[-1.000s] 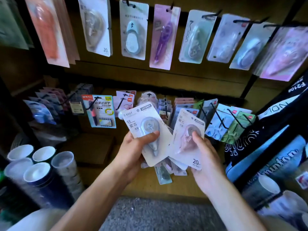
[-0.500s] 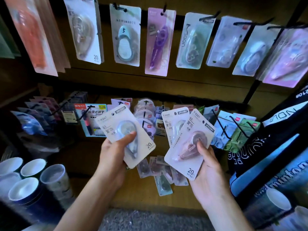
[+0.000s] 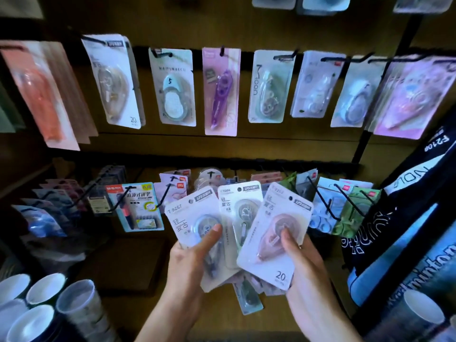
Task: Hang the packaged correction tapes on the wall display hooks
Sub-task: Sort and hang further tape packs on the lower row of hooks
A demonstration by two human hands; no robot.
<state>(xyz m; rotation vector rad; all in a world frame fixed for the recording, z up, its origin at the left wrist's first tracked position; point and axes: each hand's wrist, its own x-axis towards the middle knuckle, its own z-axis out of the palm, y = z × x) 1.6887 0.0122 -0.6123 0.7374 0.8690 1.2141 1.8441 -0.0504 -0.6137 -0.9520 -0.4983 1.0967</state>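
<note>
My left hand (image 3: 191, 265) grips a white carded correction tape with a blue dispenser (image 3: 190, 218), thumb on its blister. My right hand (image 3: 302, 260) holds a white card with a pink dispenser (image 3: 276, 233), thumb on the blister. Between them a third card with a grey-green dispenser (image 3: 240, 208) fans out; which hand holds it I cannot tell. All three sit low in front of the lower hook row (image 3: 328, 206). Above, the upper row of wall hooks (image 3: 283, 56) carries hanging correction tape packs (image 3: 220, 91).
Several loose packs lie on the wooden shelf (image 3: 249, 298) under my hands. Paper-topped tubes (image 3: 74, 299) stand at lower left. Dark printed bags (image 3: 404, 218) lean at the right. A blue pen pack (image 3: 139, 206) hangs at lower left.
My hands have drawn closer together, so the cards overlap in a fan. The view has tilted upward, showing more of the wall display.
</note>
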